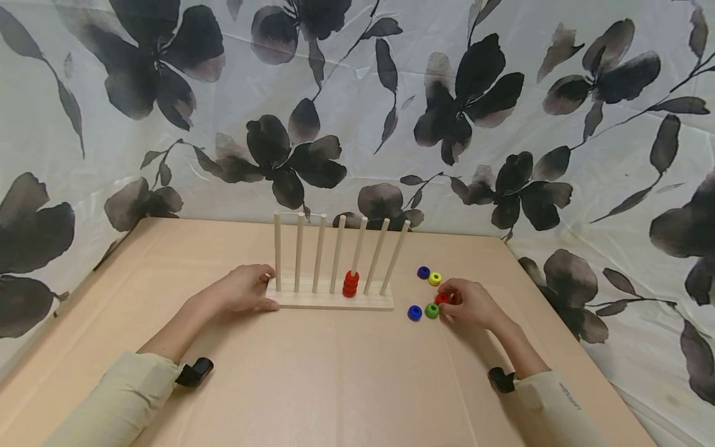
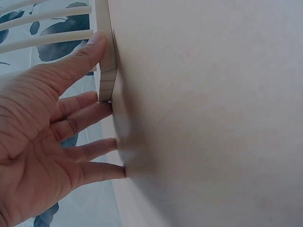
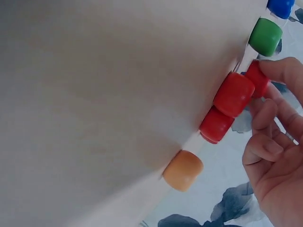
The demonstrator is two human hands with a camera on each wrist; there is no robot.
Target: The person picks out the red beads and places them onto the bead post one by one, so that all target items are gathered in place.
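While the right hand [image 1: 468,303] pinches a red bead [image 3: 257,78] between its fingertips, the bead sits low by the tabletop [image 1: 335,379], its glossy, rounded side partly covered by the fingers. Two more red beads [image 3: 234,94] stand right against that pinch in the right wrist view, smooth and barrel-shaped, and block part of the held one. Just past them lies an orange bead [image 3: 183,171]; on the other side of the fingertips is a green bead [image 1: 432,310], with a blue bead [image 1: 414,313] next along. Beyond the fingers, a yellow bead [image 1: 435,279] and a dark blue bead [image 1: 423,272] lie side by side.

Well apart from this grip is a peg rack [image 1: 329,300] of pale wood — a flat rectangular base with seven slim round pegs. The left hand [image 1: 246,288] grasps its near end between thumb and fingers, two other fingertips resting on the table. Three red rings [image 1: 350,284] are stacked on the fifth peg from that hold.

Cream sleeves [image 1: 120,388] and black wrist devices [image 1: 194,372] sit behind both hands; past the table hangs creased white cloth [image 1: 368,81] printed with dark, watery flowers.
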